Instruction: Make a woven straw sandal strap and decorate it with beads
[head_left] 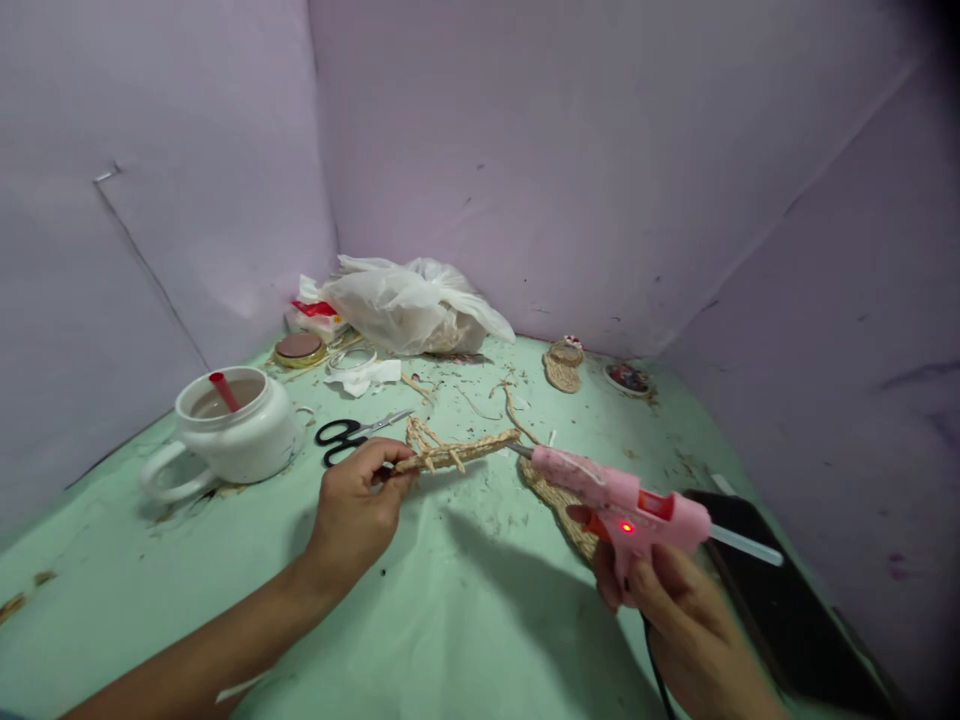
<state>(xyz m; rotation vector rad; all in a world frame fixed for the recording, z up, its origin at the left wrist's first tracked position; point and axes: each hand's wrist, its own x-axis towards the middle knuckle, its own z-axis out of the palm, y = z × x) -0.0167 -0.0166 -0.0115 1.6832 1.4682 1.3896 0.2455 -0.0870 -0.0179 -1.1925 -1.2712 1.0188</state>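
My left hand (pixel 363 505) pinches one end of a small braided straw sandal (pixel 450 457), held edge-on above the table with strap loops sticking up. In my right hand (pixel 667 600) is a pink hot glue gun (pixel 600 480) with its red light lit and a clear glue stick (pixel 746 545) jutting from the back. The gun's metal nozzle (pixel 520 450) is at the far end of the sandal; I cannot tell if they touch. Below the gun lies a braided straw sole (pixel 559 505), partly hidden by it. A loose straw cord (pixel 514 405) curls behind.
Black-handled scissors (pixel 352 435) and a white mug (pixel 247 435) with a red stick are on the left. A white plastic bag (pixel 412 305) sits against the wall. Farther back are a tiny straw slipper (pixel 562 368) and a round badge (pixel 627 378). A dark flat slab (pixel 787 610) lies right.
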